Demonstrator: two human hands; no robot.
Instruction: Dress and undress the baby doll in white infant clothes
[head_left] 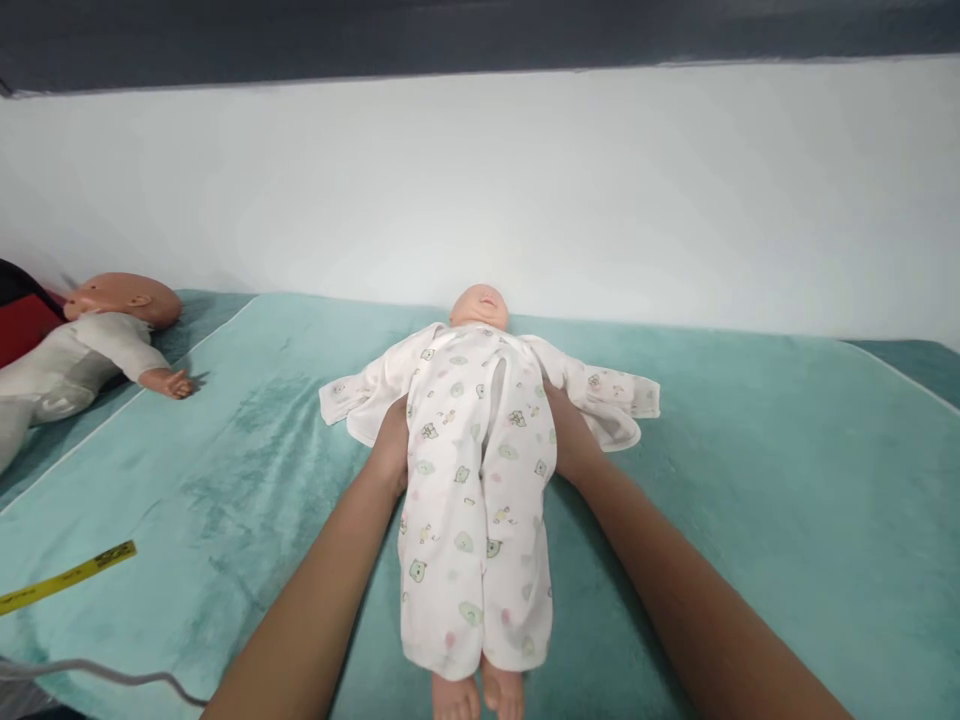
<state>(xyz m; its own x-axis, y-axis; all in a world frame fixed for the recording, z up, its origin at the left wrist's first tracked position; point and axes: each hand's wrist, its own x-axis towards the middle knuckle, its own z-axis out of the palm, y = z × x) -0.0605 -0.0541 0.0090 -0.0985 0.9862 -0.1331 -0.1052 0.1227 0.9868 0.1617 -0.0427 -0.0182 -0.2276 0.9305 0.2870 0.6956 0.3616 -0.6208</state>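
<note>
A baby doll lies on its back, head toward the wall and bare feet toward me. It has a white printed shirt with both sleeves spread out sideways. White printed trousers cover its legs and reach high up over its front. My left hand is against the left side of the trousers, beside the shirt's hem. On the other side, my right hand reaches in between trousers and shirt. Cloth and doll hide the fingers of both hands, so their grip does not show.
A teal cloth covers the table up to the white wall. At the far left lies a second doll in pale clothing, by a red and black item. A yellow strip and a grey cable lie lower left.
</note>
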